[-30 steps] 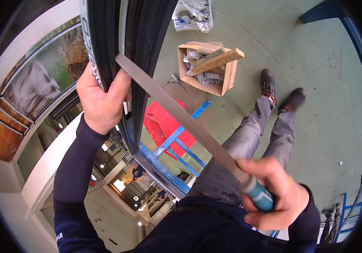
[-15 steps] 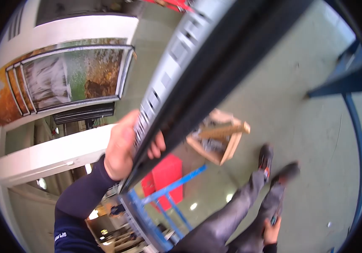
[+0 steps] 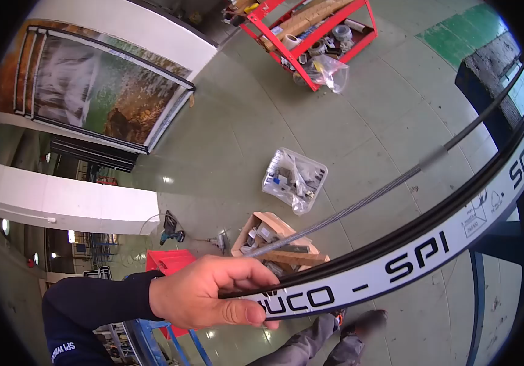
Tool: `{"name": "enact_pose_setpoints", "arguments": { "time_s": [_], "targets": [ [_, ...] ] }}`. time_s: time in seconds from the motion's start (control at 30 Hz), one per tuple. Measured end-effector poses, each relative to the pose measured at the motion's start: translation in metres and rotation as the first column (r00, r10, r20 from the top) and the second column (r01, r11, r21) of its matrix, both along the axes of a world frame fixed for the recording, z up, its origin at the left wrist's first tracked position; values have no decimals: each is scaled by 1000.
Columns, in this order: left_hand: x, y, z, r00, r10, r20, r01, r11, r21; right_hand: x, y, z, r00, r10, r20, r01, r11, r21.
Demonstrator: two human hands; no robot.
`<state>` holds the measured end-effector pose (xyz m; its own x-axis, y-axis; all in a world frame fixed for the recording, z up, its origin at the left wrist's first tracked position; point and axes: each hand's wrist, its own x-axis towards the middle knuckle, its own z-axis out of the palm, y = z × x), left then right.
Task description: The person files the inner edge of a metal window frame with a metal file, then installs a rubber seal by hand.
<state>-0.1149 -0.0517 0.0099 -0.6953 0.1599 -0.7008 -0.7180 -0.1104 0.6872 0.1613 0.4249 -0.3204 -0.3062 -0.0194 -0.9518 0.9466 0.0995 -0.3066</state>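
Observation:
My left hand [image 3: 213,293] comes in from the left in a dark sleeve. Its thumb lies over the near end of a long window profile [image 3: 365,282], fingers curled behind it. The profile is black with a white printed strip, and runs up to the right edge, looking curved in this wide view. Beyond it, a thin grey ribbed rod [image 3: 359,210] stretches from near my fingers toward the upper right. My right hand is out of view.
An open cardboard box [image 3: 256,222] with metal parts and a clear plastic bin [image 3: 318,166] stand on the floor. Beside them are a cordless drill [image 3: 170,232] and a red box [image 3: 161,259]. A red cart [image 3: 365,41] stands farther off; a blue stand [image 3: 484,293] is at right.
The profile has swung down from a steep angle to a flatter one reaching right, with my left hand lower. The ribbed rod now shows. My right hand has left the view.

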Motion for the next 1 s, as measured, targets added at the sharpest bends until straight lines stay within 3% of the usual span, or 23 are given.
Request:
{"name": "enact_pose_setpoints", "arguments": {
  "time_s": [0.03, 0.1, 0.17, 0.2, 0.23, 0.33, 0.37, 0.4, 0.5, 0.57, 0.67, 0.9, 0.93, 1.0],
  "targets": [
    [1, -2, -3, 995, 102, -5, -101, 992, 69, -11, -7, 10, 999, 39, 6, -39, 999, 28],
    [4, 1, -1, 966, 258, 2, -258, 965, -35, -82, -57, 73, 987, 105, 117, -120, 984, 129],
    [-2, 7, 2, 945, 327, 2, -326, 943, -68, -64, -48, 59, 988, 93, 119, -109, 985, 134],
    [-7, 14, 5, 932, 363, 13, -361, 929, -82, -47, -41, 47, 992, 123, -14, -119, 978, 171],
    [-14, 18, 4, 919, 395, 8, -392, 914, -101, -36, -36, 33, 997, 65, 29, -69, 988, 141],
    [-10, 2, 1, 960, 276, -48, -280, 952, -121, -9, -14, 19, 990, -41, 131, 31, 996, 82],
    [-12, 8, 3, 956, 285, -66, -292, 927, -237, -6, -11, 19, 990, -36, 135, 26, 997, 76],
    [-7, 1, 0, 977, 188, -104, -214, 906, -366, -7, -12, 14, 991, -35, 132, 27, 998, 64],
    [0, -1, -13, 949, 67, -308, -258, 728, -635, -4, -10, 16, 981, -147, 130, 140, 988, 64],
    [6, 5, -18, 920, -25, -392, -269, 687, -675, -6, -6, 12, 980, -95, 174, 92, 995, 25],
    [8, 10, -15, 949, -76, -307, -187, 649, -738, -12, -6, 16, 975, -121, 189, 119, 993, 22],
    [10, 12, -15, 925, -177, -337, -74, 786, -614, -19, 2, 20, 970, -106, 218, 117, 993, -37],
    [10, 10, -12, 910, -318, -265, 51, 722, -691, -19, 1, 20, 975, -77, 207, 82, 997, -13],
    [16, 13, -14, 899, -334, -282, 4, 651, -759, -21, -4, 20, 986, -52, 159, 50, 999, 21]
  ]
}}
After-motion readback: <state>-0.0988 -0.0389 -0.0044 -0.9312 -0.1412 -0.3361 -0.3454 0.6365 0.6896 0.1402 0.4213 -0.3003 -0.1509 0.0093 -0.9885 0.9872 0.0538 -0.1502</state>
